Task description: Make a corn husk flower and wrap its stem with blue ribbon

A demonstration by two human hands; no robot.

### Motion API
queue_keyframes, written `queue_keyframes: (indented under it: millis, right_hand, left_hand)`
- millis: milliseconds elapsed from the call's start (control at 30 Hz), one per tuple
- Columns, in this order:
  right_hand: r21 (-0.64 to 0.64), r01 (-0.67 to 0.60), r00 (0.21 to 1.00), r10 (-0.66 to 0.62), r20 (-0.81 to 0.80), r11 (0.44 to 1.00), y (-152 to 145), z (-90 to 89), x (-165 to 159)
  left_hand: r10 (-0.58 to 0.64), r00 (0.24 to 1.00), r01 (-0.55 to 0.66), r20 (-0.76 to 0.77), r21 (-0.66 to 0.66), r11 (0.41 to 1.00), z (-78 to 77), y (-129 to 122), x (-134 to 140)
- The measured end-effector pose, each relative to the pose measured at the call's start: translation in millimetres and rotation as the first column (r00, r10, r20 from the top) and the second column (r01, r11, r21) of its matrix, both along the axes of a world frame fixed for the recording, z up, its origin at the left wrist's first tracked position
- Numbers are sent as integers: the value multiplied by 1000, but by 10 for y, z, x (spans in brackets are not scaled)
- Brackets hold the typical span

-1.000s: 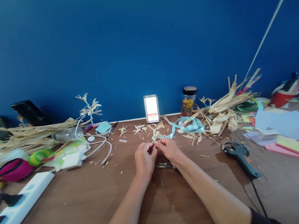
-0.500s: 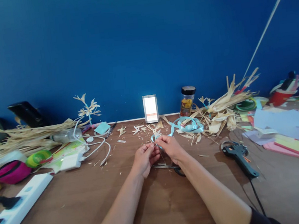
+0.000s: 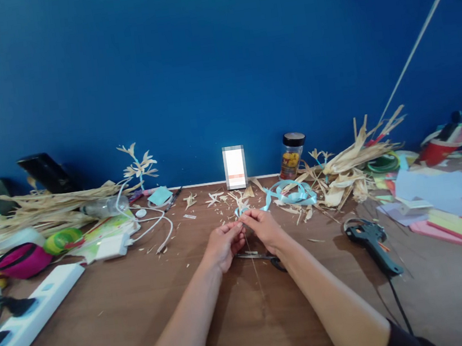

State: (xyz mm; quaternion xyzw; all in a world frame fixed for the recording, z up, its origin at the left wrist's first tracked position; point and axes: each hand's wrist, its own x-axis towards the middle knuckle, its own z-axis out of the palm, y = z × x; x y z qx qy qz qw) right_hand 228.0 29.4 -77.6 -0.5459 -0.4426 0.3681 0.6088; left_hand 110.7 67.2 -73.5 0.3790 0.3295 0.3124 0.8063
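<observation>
My left hand point(image 3: 226, 245) and my right hand point(image 3: 264, 228) meet at the middle of the table, fingertips pinched together. Between them is a thin stem point(image 3: 253, 261), running down toward me below the fingers. A pale dried-husk flower point(image 3: 241, 201) stands just above the fingertips. Light blue ribbon point(image 3: 266, 199) runs from there to a loose coil point(image 3: 297, 191) on the right. How the ribbon sits around the stem is hidden by my fingers. Scissors point(image 3: 254, 255) lie under my hands, partly covered by the right wrist.
A glue gun point(image 3: 372, 245) with a cord lies at right, near coloured paper point(image 3: 438, 191). Dried husks point(image 3: 345, 172) and a black-lidded jar point(image 3: 292, 155) stand behind. On the left are a power strip point(image 3: 33, 318), a white charger point(image 3: 113, 246) and a finished-looking husk sprig point(image 3: 140, 165).
The view has shifted slightly, so things sit a little further right. Both hands stay pinched together, and the thin stem below them shows more plainly.
</observation>
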Motion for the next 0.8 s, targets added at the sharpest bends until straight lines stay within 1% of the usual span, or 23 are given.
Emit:
queue_keyframes:
  millis: [133, 233, 500, 567, 667, 800]
  right_hand:
    - [10, -1, 998, 0, 55, 1000, 1, -5, 4]
    - [19, -4, 998, 3, 61, 1000, -1, 8, -4]
    - [27, -28, 995, 25, 98, 999, -22, 47, -8]
    - [33, -22, 994, 18, 106, 999, -22, 48, -9]
    - [31, -20, 996, 17, 89, 999, -13, 31, -14]
    - [-5, 9, 993, -8, 116, 1000, 10, -35, -10]
  left_hand:
    - [13, 1000, -13, -6, -11, 1000, 1, -5, 4]
    - [17, 1000, -17, -6, -5, 1000, 6, -17, 7]
    - [26, 998, -21, -50, 84, 996, 38, -35, 4]
    - [52, 997, -46, -62, 99, 994, 45, -36, 12]
    - [128, 989, -117, -76, 131, 984, 40, -33, 29]
    - [224, 966, -192, -125, 229, 954, 5, -22, 46]
